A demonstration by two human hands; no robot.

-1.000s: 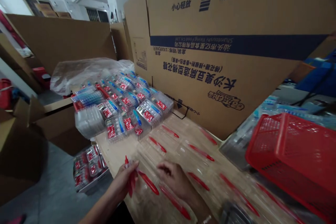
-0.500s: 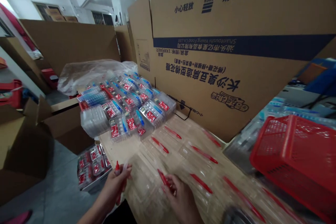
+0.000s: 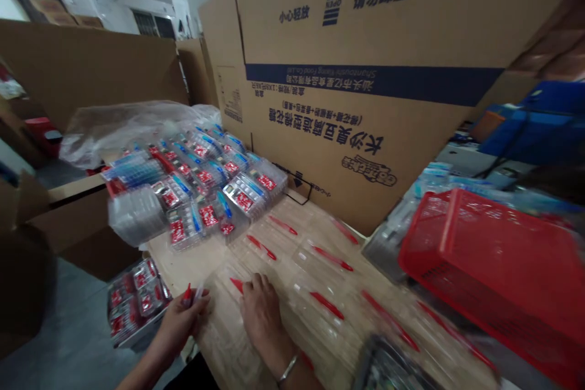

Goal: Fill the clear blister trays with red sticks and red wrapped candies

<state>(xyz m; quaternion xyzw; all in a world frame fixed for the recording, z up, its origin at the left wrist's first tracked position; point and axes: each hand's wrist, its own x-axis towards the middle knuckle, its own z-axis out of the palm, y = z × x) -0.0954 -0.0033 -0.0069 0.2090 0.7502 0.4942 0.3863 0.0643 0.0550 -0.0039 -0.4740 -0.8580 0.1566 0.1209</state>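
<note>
My left hand point(image 3: 180, 319) is near the table's left edge, shut on a slim red plastic piece point(image 3: 187, 295) with a clear part beside it. My right hand point(image 3: 262, 317) lies on a stack of clear moulded trays point(image 3: 292, 274), and the tip of another red piece point(image 3: 236, 284) pokes out from under its fingers. A silver bracelet point(image 3: 287, 369) circles that wrist. Several more red pieces, such as one point(image 3: 326, 305) near my right hand, lie in the trays. Motion blur hides the exact finger grip.
Clear blister packs with red labels point(image 3: 205, 195) are piled behind the trays, before a large printed cardboard box point(image 3: 356, 109). A red plastic basket point(image 3: 484, 256) stands to the right. A tray of packs point(image 3: 132, 304) sits below the left edge, with a plastic bag point(image 3: 128, 128) behind.
My right hand has slid left towards my left hand, with a red piece under its fingers. The whole scene has shifted left in view as my head turned right.
</note>
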